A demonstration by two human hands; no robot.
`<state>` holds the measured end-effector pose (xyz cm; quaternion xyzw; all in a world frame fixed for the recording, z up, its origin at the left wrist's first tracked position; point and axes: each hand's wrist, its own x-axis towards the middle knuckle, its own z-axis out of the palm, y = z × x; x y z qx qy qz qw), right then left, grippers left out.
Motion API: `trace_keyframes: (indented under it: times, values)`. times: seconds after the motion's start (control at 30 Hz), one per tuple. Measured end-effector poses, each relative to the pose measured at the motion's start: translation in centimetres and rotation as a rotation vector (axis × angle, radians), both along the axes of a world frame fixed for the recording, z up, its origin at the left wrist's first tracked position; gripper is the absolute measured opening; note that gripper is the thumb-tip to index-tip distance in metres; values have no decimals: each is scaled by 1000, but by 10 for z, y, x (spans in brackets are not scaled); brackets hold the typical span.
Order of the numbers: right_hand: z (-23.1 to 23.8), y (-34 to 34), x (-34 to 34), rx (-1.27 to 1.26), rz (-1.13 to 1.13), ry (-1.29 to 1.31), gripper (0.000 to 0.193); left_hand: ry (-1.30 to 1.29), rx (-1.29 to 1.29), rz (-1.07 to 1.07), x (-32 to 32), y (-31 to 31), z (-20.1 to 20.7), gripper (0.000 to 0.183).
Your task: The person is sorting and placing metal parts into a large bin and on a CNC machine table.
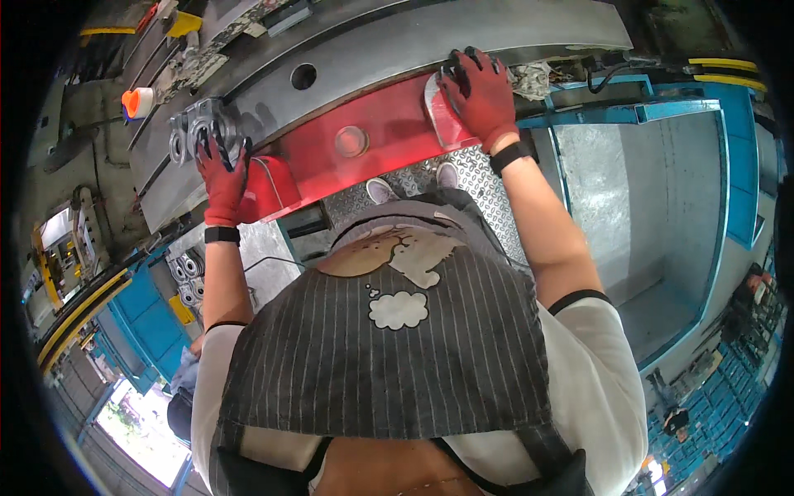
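Note:
My left hand, in a red glove with black fingers, reaches to a grey metal casting with ring-shaped ends on the steel table. Its fingers are stretched out with the fingertips against the casting, the thumb apart. My right hand, gloved alike, lies with spread fingers over the right end of the red panel along the table's near edge. No object shows in it. A round disc sits midway along this panel.
A large blue-rimmed metal bin stands to my right. Several ring-shaped castings lie low at the left. A crumpled cloth is beside my right hand. An orange-and-white roll rests at the far left. Tread plate covers the floor.

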<state>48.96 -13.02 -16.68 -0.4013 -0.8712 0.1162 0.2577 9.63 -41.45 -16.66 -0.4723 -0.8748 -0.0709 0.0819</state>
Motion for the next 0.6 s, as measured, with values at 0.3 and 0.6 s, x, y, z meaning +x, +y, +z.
trace_keyframes:
  times: [0.3, 0.6]
  values:
    - [3, 11, 8, -122, 120, 61, 46, -36, 41, 153, 49, 10, -24, 61]
    - [1, 12, 8, -127, 213, 67, 45, 8, 75, 219, 58, 14, -18, 60]
